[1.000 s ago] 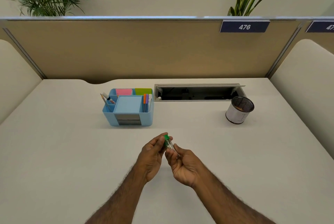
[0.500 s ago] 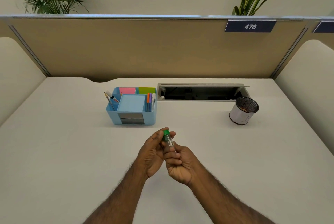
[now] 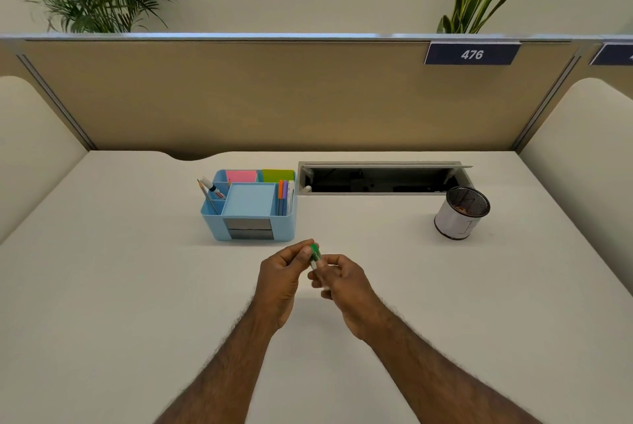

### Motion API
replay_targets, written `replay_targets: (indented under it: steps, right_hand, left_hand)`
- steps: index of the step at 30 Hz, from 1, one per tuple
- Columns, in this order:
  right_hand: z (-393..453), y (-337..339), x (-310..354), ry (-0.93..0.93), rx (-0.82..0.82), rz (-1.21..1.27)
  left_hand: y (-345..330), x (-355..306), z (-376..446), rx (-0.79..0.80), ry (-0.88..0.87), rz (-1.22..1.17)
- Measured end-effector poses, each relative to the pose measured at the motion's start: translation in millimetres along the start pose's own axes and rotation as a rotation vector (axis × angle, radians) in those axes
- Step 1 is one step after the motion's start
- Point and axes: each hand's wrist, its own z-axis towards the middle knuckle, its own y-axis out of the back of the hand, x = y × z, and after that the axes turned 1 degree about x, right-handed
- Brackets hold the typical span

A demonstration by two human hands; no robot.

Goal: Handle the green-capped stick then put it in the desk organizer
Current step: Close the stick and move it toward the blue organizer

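Both hands meet over the middle of the white desk, just in front of the light blue desk organizer (image 3: 249, 214). The green-capped stick (image 3: 314, 254) is a small clear tube with a green cap pointing up and away. My left hand (image 3: 284, 274) pinches the green cap between thumb and fingertips. My right hand (image 3: 337, 281) wraps the tube's lower body, which is mostly hidden by the fingers. The organizer holds pink and green sticky notes, a blue pad, pens and a pencil.
A black mesh pen cup (image 3: 462, 212) with a white band stands at the right. An open cable tray (image 3: 380, 178) is sunk into the desk behind it. Tan partition panels close the back; cream panels flank both sides.
Both hands have risen slightly toward the organizer, still together on the stick. The stick has tilted more upright and the right fingers have curled further around its body.
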Motion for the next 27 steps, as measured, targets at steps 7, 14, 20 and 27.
replay_targets:
  steps: [7,14,20,27]
  right_hand:
    - [35,-5,25,0.154,0.05,-0.511]
    - [78,-31,69,0.286,-0.029,-0.43]
    - [114,-54,90,0.338,-0.109,-0.435]
    - [142,-84,82,0.448,-0.123,-0.672]
  left_hand:
    - [16,-16,18,0.028,-0.025,0.213]
    - [51,-35,58,-0.324,-0.258,1.017]
    - [73,-24,80,-0.211,-0.178,1.433]
    - [80,-1,83,-0.25,-0.216,1.396]
